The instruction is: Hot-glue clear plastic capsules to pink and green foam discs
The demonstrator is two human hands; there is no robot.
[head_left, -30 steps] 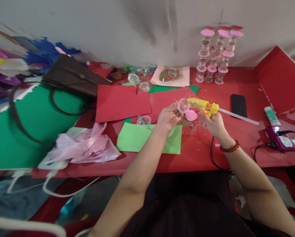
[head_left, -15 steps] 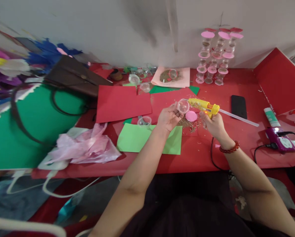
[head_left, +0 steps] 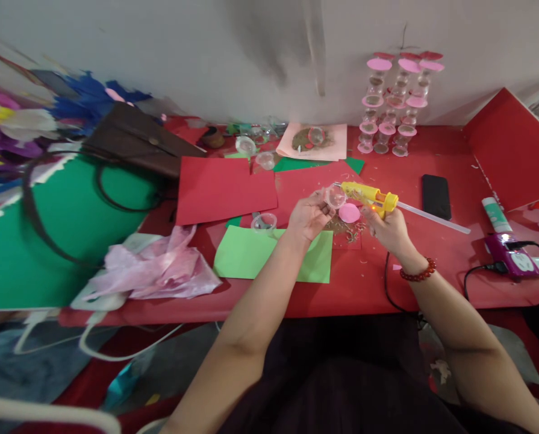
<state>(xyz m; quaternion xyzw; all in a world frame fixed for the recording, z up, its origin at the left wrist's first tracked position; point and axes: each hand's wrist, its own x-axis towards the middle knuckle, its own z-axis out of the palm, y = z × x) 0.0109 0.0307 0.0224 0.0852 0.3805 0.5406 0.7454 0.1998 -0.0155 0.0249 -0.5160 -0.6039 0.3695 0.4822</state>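
Observation:
My left hand (head_left: 309, 216) is closed round a small clear plastic cup (head_left: 335, 196), held up over the red table (head_left: 432, 265). My right hand (head_left: 389, 230) grips a yellow glue gun (head_left: 369, 196) whose nozzle touches the cup's rim; a clear glue stick (head_left: 434, 217) juts out of its back to the right. A pink paper disc (head_left: 349, 212) lies just below the cup, over a scatter of brown bits.
Red sheets (head_left: 224, 188) and a light green sheet (head_left: 246, 254) lie left of the hands, with another clear cup (head_left: 263, 222). Stacked cup towers with pink discs (head_left: 393, 99) stand at the back. A black phone (head_left: 435, 194), a purple device (head_left: 510, 256) with cables, a pink bag (head_left: 156, 271) and a brown bag (head_left: 133, 140).
The glue gun and my right hand have shifted slightly left, bringing the nozzle closer onto the cup. The left hand has barely moved.

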